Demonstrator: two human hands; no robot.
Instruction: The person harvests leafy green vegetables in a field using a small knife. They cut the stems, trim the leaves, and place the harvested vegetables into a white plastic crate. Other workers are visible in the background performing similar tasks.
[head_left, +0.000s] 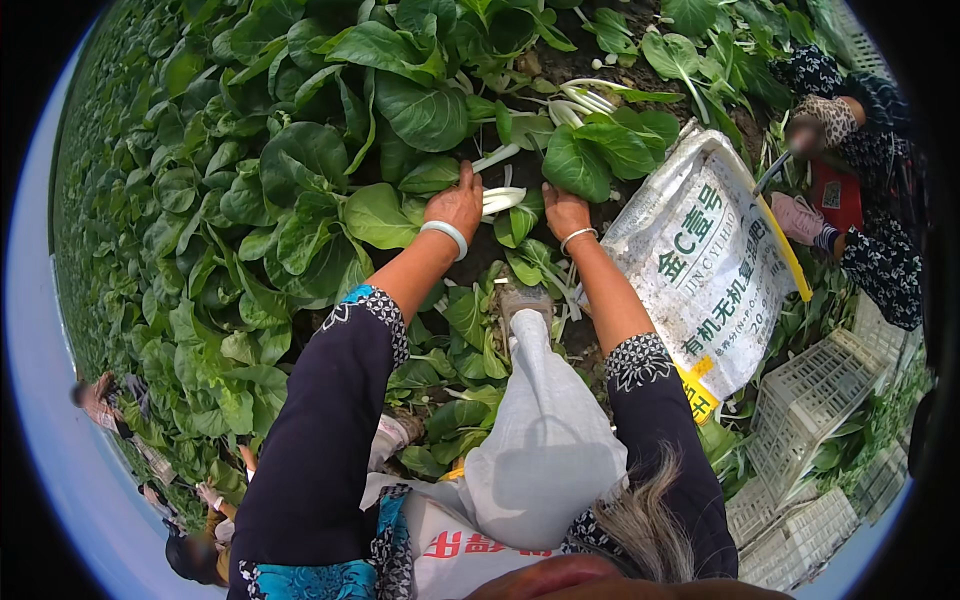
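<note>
My left hand (455, 206), with a pale bangle at the wrist, grips a cut bok choy (502, 199) whose white stalks point right; part of the plant is hidden beneath the fingers. Close to the right, my right hand (568, 213), also with a bangle, is at the lower edge of the leaves of another bok choy (589, 154); its fingertips are partly hidden by leaves, so its hold is unclear. White stalks of cut bok choy (587, 97) lie on the soil above it. Loose leaves (529, 259) lie between and below my hands.
Dense rows of growing greens (247, 180) fill the left. A printed white woven sack (705, 262) lies to the right, near plastic crates (817, 382). A co-worker in patterned clothing (881, 255) is at the far right; other people (199, 551) are at lower left.
</note>
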